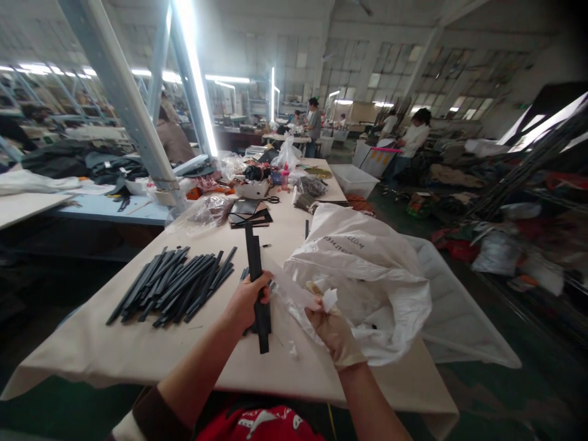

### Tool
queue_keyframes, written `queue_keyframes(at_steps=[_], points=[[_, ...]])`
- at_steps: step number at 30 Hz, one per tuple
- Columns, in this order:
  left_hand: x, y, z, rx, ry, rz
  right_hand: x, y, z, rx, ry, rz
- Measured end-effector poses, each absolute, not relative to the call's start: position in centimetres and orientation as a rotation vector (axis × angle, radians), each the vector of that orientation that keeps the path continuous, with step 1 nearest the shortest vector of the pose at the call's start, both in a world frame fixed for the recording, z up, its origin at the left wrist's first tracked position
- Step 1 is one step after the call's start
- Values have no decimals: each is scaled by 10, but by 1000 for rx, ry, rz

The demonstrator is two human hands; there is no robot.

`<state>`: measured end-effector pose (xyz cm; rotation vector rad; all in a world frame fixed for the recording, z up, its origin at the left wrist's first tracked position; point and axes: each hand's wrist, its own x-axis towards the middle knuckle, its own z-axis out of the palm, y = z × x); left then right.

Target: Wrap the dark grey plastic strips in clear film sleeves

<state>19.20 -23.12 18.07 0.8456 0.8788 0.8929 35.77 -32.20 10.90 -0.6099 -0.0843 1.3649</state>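
Observation:
My left hand is closed around a few dark strips, held upright above the table. My right hand wears a pale glove and pinches a strip of thin white paper, which stretches toward the dark strips. To the left of my left hand lies a loose pile of similar dark strips. Beside my right hand a large white sack with black writing lies open on the table, with pale scraps inside. More dark strips are partly hidden behind my left hand.
The cloth-covered table also bears scissors, flat black pieces and plastic bags farther back. A translucent bin stands at the right. A metal post rises at the left. Several people work in the background.

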Motion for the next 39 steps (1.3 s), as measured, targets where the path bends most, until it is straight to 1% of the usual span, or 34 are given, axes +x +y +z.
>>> queue_keyframes(at_steps=[4, 6, 8, 10, 12, 15, 18, 24, 31, 33, 36, 39], points=[[188, -229, 201, 729, 838, 1012, 390, -331, 104, -707, 45, 1186], [183, -229, 207, 918, 864, 1060, 403, -337, 101, -761, 16, 1102], [181, -234, 210, 1276, 859, 969, 407, -342, 102, -796, -46, 1071], [183, -243, 209, 1660, 799, 785, 401, -345, 106, -816, -84, 1102], [187, -253, 208, 1954, 716, 621, 389, -347, 114, -830, -167, 1198], [194, -262, 204, 2228, 594, 458, 372, -349, 127, -874, -406, 1361], [197, -263, 200, 2385, 553, 355, 359, -354, 134, -941, -538, 1437], [196, -259, 190, 2463, 584, 338, 336, -360, 129, -952, -653, 1567], [181, -254, 187, 2429, 644, 386, 329, -349, 125, -859, -472, 1729], [177, -252, 185, 2406, 644, 382, 323, -348, 124, -943, -589, 1707], [171, -246, 181, 2333, 686, 399, 310, -345, 122, -1100, -772, 1586], [160, -240, 180, 2190, 915, 447, 304, -333, 122, -1120, -634, 1474]])
